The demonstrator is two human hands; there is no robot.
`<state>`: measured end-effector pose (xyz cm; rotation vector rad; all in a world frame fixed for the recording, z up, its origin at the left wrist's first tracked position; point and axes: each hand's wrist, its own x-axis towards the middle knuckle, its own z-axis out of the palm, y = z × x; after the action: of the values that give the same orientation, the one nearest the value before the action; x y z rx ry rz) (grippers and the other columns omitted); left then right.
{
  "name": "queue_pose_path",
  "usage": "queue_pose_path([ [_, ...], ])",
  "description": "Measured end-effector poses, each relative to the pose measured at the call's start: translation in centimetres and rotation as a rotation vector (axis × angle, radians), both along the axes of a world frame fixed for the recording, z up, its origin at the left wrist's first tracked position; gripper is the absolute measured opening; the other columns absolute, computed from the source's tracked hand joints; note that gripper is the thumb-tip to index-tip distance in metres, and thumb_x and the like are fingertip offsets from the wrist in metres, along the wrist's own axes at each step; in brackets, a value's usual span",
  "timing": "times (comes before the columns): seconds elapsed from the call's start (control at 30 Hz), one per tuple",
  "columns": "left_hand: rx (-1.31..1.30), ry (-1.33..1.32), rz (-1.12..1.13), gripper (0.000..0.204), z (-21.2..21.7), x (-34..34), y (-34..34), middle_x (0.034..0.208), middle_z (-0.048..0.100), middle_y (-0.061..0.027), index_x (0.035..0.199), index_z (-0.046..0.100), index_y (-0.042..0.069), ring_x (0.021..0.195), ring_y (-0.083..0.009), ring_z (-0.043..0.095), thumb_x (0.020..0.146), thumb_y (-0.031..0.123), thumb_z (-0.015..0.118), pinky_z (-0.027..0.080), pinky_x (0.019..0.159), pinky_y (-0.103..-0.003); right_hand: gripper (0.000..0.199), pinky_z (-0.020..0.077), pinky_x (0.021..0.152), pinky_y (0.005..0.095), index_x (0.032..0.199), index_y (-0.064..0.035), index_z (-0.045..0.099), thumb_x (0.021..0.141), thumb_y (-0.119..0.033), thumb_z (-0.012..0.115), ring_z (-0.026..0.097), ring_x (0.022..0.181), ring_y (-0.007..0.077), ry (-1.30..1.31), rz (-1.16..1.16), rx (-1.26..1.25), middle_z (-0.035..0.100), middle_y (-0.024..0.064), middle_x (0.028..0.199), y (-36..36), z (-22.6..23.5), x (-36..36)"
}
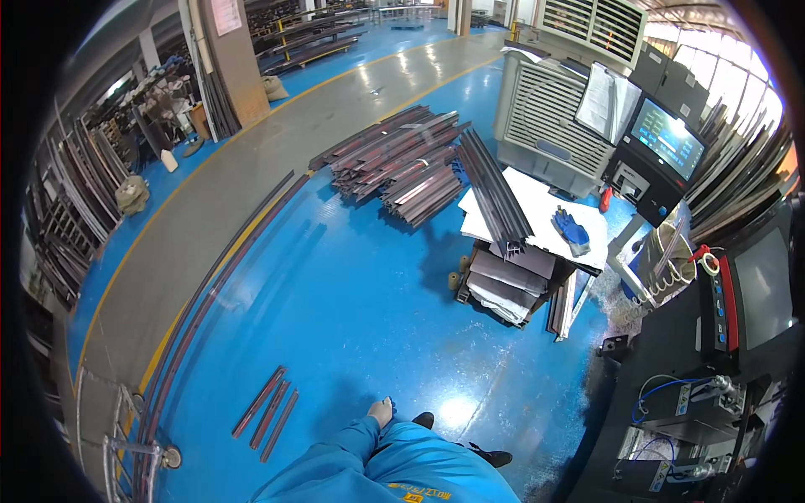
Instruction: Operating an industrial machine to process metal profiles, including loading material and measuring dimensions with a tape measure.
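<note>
Only one hand shows, at the bottom of the view, poking out of a blue sleeve and hanging over the blue floor; which hand it is cannot be told from this angle, and it looks loosely curled and holds nothing. The other hand is out of sight. Nearest to the hand, to its left on the floor, lie three short dark metal strips side by side, well apart from the fingers. Just right of the hand are the person's black shoes. Farther up the floor sits a big pile of dark metal profiles, and to its right a low bench covered with white sheets carries more long dark profiles and a blue glove. A long thin strip runs along the yellow line at the grey aisle. At the right stands a black machine with a screen above it.
</note>
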<state>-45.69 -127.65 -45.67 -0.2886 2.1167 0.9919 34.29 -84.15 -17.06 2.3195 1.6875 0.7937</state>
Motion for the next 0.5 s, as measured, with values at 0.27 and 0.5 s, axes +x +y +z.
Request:
queue_pose_path([
  [0.27, -0.05, 0.02, -0.027, 0.056, -2.2, 0.0, 0.2, 0.111, 0.075, -0.0168, 0.11, 0.072, -0.003, 0.098, -0.0341, 0.069, 0.108, 0.04, 0.036, 0.052, 0.092, -0.041, 0.103, 0.0033, 0.121, 0.0731, 0.15, 0.029, 0.009, 0.092, -0.045, 0.05, 0.009, 0.148, 0.065, -0.036, -0.025, 0.028, 0.004, 0.0485, 0.16, -0.7, 1.4, -0.6],
  [0.5, -0.032, -0.02, -0.009, 0.06, -0.8, 0.5, -0.1, 0.119, 0.072, -0.0232, 0.114, 0.071, -0.004, 0.107, -0.0429, 0.066, 0.108, 0.042, 0.034, 0.051, 0.097, -0.046, 0.109, 0.0036, 0.121, 0.0726, 0.151, 0.0279, 0.008, 0.09, -0.049, 0.056, 0.009, 0.149, 0.0638, -0.012, -0.007, 0.022, 0.005, 0.0477, 0.161, 0.5, 0.1, -0.2],
])
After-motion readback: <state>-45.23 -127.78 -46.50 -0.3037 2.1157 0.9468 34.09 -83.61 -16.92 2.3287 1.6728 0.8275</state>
